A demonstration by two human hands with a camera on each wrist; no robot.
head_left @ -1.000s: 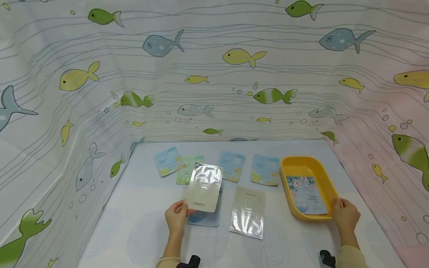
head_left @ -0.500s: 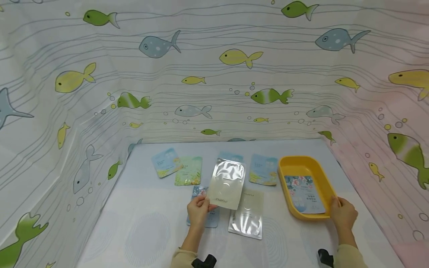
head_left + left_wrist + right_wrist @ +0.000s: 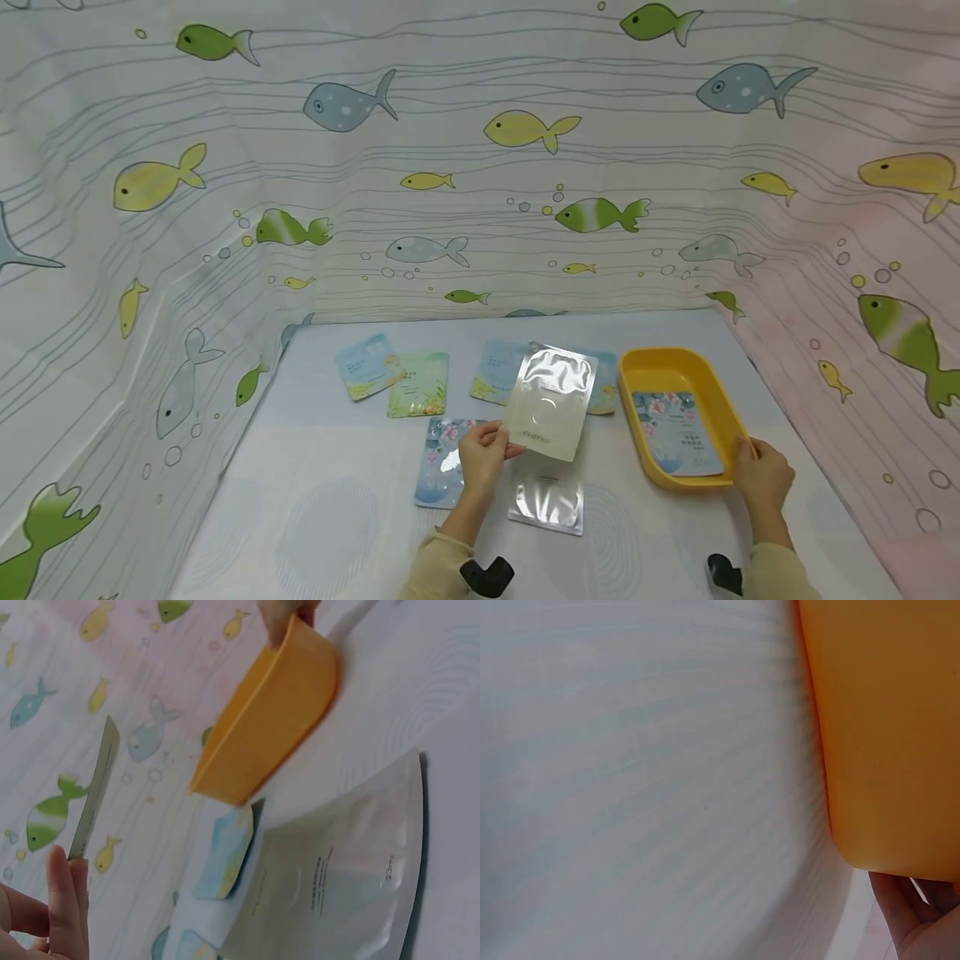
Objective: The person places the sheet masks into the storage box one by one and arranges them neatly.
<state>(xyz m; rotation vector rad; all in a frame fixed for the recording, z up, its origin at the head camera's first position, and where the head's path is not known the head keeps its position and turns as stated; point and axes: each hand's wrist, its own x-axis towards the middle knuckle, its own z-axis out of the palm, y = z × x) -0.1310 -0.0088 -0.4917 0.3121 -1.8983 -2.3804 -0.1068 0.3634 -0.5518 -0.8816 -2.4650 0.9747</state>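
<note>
My left hand [image 3: 483,454] pinches the lower corner of a silvery sachet [image 3: 551,402] and holds it up above the table, just left of the yellow tray [image 3: 720,400]. In the left wrist view that sachet [image 3: 94,787] shows edge-on above my fingers [image 3: 64,896]. My right hand [image 3: 761,477] grips the tray's near right corner; the right wrist view shows the tray's wall [image 3: 885,735] with my fingers [image 3: 919,915] under it. A floral blue sachet [image 3: 675,433] lies inside the tray. A second silvery sachet [image 3: 547,498] lies flat below the raised one.
Several blue and green sachets [image 3: 416,385] lie in a row at the back of the white table [image 3: 322,517]. Another floral sachet [image 3: 442,462] lies left of my left hand. Fish-print cloth walls [image 3: 480,167] enclose the table on three sides.
My left hand has carried the silvery sachet to the right, from the middle-left of the table to just beside the tray. My right hand stays on the tray's corner.
</note>
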